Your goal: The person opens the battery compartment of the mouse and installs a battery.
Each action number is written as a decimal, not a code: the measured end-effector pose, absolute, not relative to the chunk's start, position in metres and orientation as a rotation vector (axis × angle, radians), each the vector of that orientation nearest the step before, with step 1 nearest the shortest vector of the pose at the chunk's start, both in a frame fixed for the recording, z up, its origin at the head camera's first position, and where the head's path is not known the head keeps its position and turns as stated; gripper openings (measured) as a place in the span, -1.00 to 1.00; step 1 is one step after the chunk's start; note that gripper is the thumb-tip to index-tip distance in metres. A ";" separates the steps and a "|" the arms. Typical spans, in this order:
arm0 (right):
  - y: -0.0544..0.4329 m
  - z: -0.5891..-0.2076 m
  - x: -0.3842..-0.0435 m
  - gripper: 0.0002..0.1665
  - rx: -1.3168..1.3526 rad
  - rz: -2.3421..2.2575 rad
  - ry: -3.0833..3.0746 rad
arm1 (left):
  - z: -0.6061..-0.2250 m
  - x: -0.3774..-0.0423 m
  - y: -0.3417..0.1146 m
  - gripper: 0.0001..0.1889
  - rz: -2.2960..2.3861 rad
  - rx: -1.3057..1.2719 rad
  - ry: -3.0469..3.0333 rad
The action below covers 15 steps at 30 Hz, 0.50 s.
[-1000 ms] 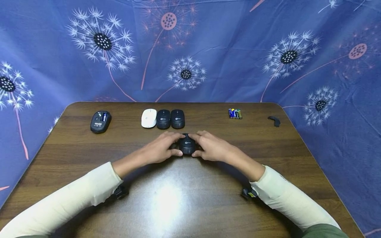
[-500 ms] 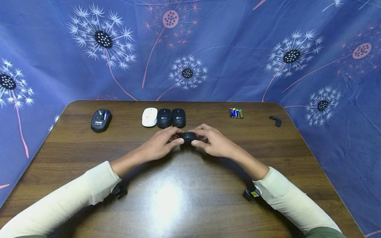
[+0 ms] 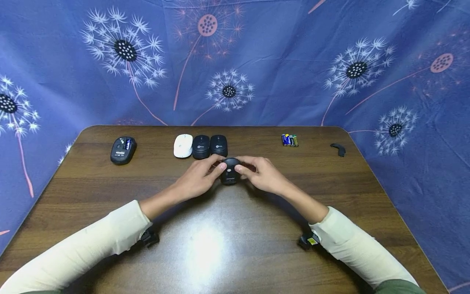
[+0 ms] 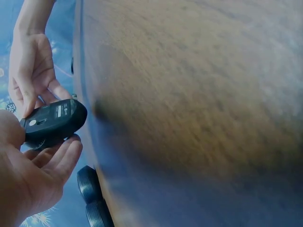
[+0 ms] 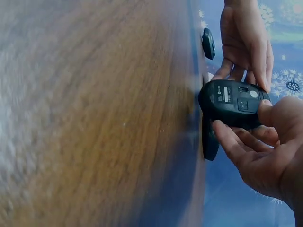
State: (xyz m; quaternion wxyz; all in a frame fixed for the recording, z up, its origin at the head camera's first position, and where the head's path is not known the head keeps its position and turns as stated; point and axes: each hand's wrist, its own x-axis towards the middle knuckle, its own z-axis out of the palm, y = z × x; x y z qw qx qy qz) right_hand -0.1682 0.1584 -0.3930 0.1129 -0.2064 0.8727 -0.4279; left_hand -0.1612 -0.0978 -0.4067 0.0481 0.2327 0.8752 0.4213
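A black computer mouse (image 3: 230, 173) is held between both hands over the middle of the table, its underside turned up. My left hand (image 3: 198, 175) grips its left side, thumb on the underside and fingers beneath. On the opposite side my right hand (image 3: 265, 174) pinches it the same way. The right wrist view shows the mouse's underside (image 5: 228, 98) with a label, a switch and a sensor window. In the left wrist view the mouse (image 4: 59, 120) is tilted, and several left fingers (image 4: 59, 161) lie under it.
Behind the hands stand a white mouse (image 3: 182, 145) and two black mice (image 3: 201, 147) in a row. An upturned black mouse (image 3: 123, 150) with its battery bay uncovered lies far left. Several batteries (image 3: 290, 140) and a curved black cover (image 3: 338, 149) lie at the back right.
The black mouse, top side up on the table a second ago, has been lifted and turned over by both hands. Its underside now faces up. The other objects have stayed in place.
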 end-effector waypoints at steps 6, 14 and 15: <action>0.156 -0.395 -0.168 -0.44 -0.509 -1.418 2.391 | -0.406 -0.159 -0.096 -0.56 1.356 0.704 2.601; 0.151 -0.396 -0.167 -0.45 -0.448 -1.526 2.329 | -0.409 -0.157 -0.097 -0.38 1.466 0.706 2.490; 0.150 -0.396 -0.167 -0.46 -0.461 -1.526 2.343 | -0.409 -0.157 -0.098 -0.37 1.485 0.699 2.471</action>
